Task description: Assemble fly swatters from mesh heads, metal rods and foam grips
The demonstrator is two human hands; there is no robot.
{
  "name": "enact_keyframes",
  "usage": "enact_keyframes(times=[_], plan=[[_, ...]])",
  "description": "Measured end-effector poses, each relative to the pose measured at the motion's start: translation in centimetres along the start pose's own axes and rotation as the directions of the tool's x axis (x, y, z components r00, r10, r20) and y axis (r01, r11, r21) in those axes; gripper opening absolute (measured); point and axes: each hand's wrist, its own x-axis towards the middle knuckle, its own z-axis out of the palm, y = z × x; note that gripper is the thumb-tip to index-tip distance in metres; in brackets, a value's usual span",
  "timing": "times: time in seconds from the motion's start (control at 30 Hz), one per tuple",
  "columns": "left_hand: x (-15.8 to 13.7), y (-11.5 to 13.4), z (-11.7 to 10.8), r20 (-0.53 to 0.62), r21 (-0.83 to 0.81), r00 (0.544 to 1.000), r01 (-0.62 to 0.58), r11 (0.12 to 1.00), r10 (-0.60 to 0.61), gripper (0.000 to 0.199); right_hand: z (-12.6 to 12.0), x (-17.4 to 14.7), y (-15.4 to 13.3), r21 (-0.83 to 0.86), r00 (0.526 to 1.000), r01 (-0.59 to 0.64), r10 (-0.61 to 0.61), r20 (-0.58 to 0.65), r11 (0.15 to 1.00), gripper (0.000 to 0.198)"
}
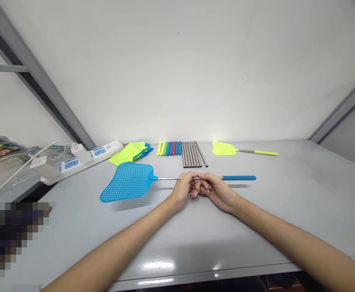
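A blue fly swatter (pixel 129 181) is held level above the table, its perforated head to the left and its blue grip sleeve to the right. My left hand (pixel 184 187) pinches the thin metal rod between thumb and fingers. Close beside it, my right hand (pixel 215 187) also closes on the rod, left of the blue sleeve. The fingers of both hands meet below the rod, partly hidden. Behind them lie several steel tubes (pixel 192 155) and a row of yellow, green, blue and red sleeves (pixel 170 149).
A yellow fly swatter (pixel 224 149) lies at the back right. Yellow and blue swatter heads (pixel 127 153) are piled at the back left. A white power strip (pixel 86 162) with plugs and a cable stands left of them, near plastic-bagged items (pixel 1 156). A wall closes the back.
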Motion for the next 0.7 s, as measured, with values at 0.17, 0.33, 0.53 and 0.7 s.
enact_keyframes(times=[0.17, 0.33, 0.53, 0.7], plan=[[0.3, -1.1, -0.7, -0.181, -0.049, 0.983, -0.03, 0.998, 0.021, 0.033, 0.0, 0.5, 0.4, 0.198, 0.997, -0.055, 0.063, -0.036, 0.979, 0.03], [0.5, -1.4, -1.0, -0.243, -0.071, 0.969, -0.066, 0.995, 0.047, 0.029, 0.2, 0.7, 0.3, 0.223, 0.997, -0.054, 0.066, -0.046, 0.973, 0.035], [0.5, -1.4, -0.7, -0.255, -0.093, 0.965, -0.083, 0.992, 0.057, 0.029, 0.2, 0.8, -0.2, 0.23, 0.993, -0.061, 0.083, -0.087, 0.971, 0.034], [0.4, -1.4, 0.0, -0.204, -0.107, 0.979, -0.055, 0.993, 0.032, 0.031, -0.3, 0.7, -0.8, 0.198, 0.987, -0.055, 0.083, -0.134, 0.979, 0.034]])
